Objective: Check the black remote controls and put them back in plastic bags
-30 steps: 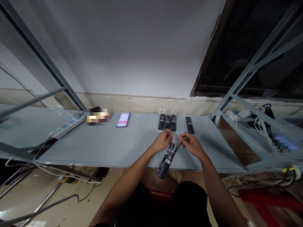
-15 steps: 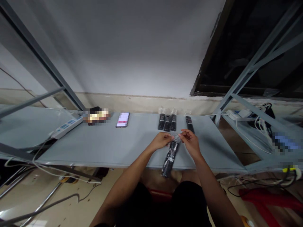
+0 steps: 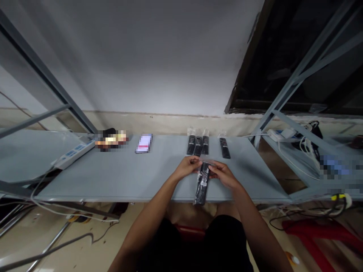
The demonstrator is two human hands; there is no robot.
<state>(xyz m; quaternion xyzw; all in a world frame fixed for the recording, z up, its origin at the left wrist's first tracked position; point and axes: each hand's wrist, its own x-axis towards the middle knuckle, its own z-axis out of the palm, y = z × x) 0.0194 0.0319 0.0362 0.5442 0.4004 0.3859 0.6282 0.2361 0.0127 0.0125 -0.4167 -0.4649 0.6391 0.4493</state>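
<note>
A black remote control [image 3: 202, 185] in a clear plastic bag hangs over the front edge of the shelf, its lower end toward me. My left hand [image 3: 189, 166] pinches the bag near its upper left end. On the other side, my right hand [image 3: 222, 173] has its thumb and fingers closed on the upper right edge of the bagged remote. Behind the hands, three more bagged black remotes [image 3: 197, 145] lie side by side. Another bagged remote [image 3: 224, 147] lies apart from them to the right.
On the grey shelf [image 3: 119, 177] lie a phone [image 3: 144, 143] with a lit screen and a blurred bright item [image 3: 112, 139]. A white power strip [image 3: 75, 152] sits at the left. Cables [image 3: 307, 149] and a charger crowd the right shelf. Metal posts [image 3: 272, 105] rise at both sides.
My right hand has moved from the bag's loose top down to the remote's upper right edge, its fingers now closer in. The bagged remote stands straighter and slightly higher.
</note>
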